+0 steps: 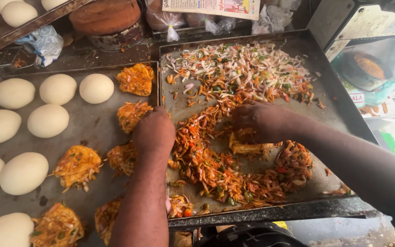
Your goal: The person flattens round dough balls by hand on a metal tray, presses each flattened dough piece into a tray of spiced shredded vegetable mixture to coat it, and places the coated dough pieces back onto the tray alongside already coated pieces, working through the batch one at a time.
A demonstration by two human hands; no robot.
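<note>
My left hand (154,130) rests knuckles-up at the seam between two metal trays, fingers curled down among orange vegetable patties (132,114); what it grips is hidden. My right hand (260,121) reaches into the right tray (330,103) and presses on the reddish spiced shredded-vegetable mix (216,169), fingers closed around a clump of it. Paler, unmixed shredded vegetables (238,64) lie at the tray's far end. A shaped mound of mix (293,164) sits just right of that hand.
The left tray (94,126) holds several white dough balls (47,120) and several formed patties (77,165). A round brown-topped container (108,20), plastic bags (46,41) and a printed paper stand behind. A bowl (365,68) sits at far right.
</note>
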